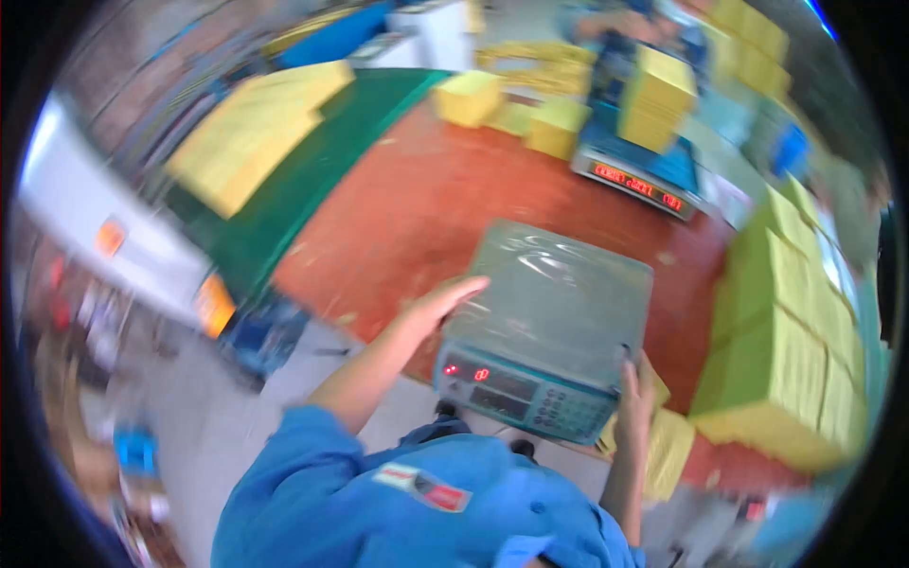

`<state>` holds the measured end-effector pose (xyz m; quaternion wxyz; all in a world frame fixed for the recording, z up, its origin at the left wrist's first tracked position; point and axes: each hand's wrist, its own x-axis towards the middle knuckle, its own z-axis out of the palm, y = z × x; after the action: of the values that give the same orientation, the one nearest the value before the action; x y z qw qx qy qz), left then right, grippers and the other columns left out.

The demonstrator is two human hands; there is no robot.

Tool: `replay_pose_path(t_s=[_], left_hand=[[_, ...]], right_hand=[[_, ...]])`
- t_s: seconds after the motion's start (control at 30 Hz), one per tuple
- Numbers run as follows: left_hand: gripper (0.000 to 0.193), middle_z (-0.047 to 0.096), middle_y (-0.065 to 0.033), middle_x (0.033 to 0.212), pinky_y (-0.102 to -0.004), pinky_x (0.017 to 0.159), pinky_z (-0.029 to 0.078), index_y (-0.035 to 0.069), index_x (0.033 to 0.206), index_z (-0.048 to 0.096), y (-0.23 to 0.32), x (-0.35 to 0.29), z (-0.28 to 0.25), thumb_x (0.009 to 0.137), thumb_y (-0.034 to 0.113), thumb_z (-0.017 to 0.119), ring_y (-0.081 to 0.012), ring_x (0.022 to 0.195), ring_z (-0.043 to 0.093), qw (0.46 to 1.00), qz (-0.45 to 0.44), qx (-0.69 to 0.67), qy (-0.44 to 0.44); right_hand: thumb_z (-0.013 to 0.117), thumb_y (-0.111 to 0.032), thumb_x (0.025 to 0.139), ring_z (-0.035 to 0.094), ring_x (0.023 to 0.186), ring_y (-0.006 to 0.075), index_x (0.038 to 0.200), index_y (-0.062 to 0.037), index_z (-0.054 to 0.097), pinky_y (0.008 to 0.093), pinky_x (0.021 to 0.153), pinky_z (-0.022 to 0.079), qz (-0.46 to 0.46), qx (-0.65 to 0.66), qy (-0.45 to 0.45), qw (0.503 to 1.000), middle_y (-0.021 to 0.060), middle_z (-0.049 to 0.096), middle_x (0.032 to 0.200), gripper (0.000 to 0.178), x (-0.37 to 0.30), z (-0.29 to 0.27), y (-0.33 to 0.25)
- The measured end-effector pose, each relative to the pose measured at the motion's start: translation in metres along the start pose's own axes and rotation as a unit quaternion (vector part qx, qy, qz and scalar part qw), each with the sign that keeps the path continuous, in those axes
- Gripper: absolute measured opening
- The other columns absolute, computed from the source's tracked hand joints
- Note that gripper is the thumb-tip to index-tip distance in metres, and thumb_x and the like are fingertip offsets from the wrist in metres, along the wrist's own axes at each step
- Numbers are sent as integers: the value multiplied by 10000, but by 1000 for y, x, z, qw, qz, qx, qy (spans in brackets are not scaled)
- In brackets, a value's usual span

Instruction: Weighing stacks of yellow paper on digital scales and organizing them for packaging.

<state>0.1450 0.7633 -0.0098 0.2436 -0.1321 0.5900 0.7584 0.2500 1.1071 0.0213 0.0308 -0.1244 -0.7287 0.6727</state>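
Note:
In front of my body is a digital weighing scale (559, 293) with a broad grey plate, which looks covered in shiny clear film. Its teal front panel carries red lit digits and a keypad. My left hand (453, 301) grips the scale's left side, fingers closed at the edge of the plate. On the opposite side my right hand (636, 390) holds the front right corner, with some of its fingers hidden beside the casing. Whether the scale rests on the red tabletop (407, 208) or is raised a little, I cannot tell.
A second scale (639, 166) across the table bears a yellow paper stack (656, 99), with another person (620, 28) behind it. Tall yellow stacks (786, 341) line the right. Yellow sheets (256, 133) lie on a green conveyor belt (284, 204) at left.

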Motion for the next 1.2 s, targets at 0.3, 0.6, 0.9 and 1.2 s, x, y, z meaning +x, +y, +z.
replay_pose_path(t_s=[0.3, 0.6, 0.9, 1.2], left_hand=[[497, 607, -117, 1244, -386, 987, 458, 2, 1325, 505, 19, 38, -82, 988, 367, 483, -237, 1112, 590, 992, 24, -57, -112], [525, 537, -141, 1347, -377, 1055, 381, -5, 1356, 478, 91, 31, -174, 971, 344, 552, -243, 1224, 517, 995, 56, 77, 10], [395, 558, -148, 1317, -391, 1034, 415, 26, 1220, 596, 60, -13, 114, 838, 109, 653, -292, 1225, 531, 647, 536, 510, -187], [660, 330, -247, 1500, -585, 1124, 245, 76, 1431, 435, -95, 22, 288, 893, 420, 602, -414, 1404, 288, 486, 459, 700, -252]], right_hand=[[642, -299, 902, 579, 1156, 290, 1377, 11, 440, 382, 985, 442, -62, 6, 140, 988, 215, 584, 1253, 602, -8, 103, 28], [633, -196, 925, 528, 1206, 210, 1425, -45, 415, 347, 1009, 438, -52, 111, 108, 987, 120, 537, 1332, 566, -42, 147, 27], [679, -196, 872, 627, 1026, 235, 1246, 9, 557, 337, 918, 482, -26, -175, 560, 810, 143, 637, 1178, 443, -135, -116, 103], [663, -177, 855, 625, 615, 174, 996, 67, 607, 306, 488, 507, 104, 57, 414, 902, 107, 645, 787, 287, -152, -145, 126]])
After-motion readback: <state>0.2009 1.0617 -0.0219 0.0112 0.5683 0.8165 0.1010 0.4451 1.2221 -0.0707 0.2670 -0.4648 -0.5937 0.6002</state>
